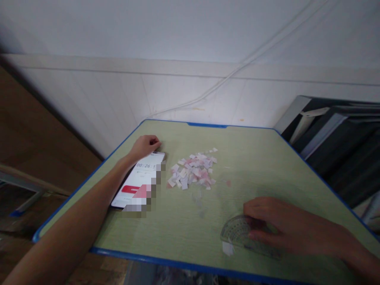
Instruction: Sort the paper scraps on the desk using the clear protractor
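Note:
My right hand [276, 225] grips a clear half-round protractor [234, 229] between thumb and fingers, low over the right front of the table. A small white paper scrap [228, 248] lies at the protractor's straight edge, near its left corner. My left hand [145, 145] rests on the table with its fingers curled in, and no object shows in it. Just below that hand lies a phone [145, 174] with a timer on its screen, partly covered by my forearm and by blurred blocks. A pile of small white and pink paper scraps [194, 170] lies mid-table.
The light green table [252, 154] has a blue rim [142, 258]. A white wall [178, 91] with a hanging cable [219, 84] stands behind it. Dark folded panels [344, 142] lean on the right. A brown wooden panel [38, 130] is at the left.

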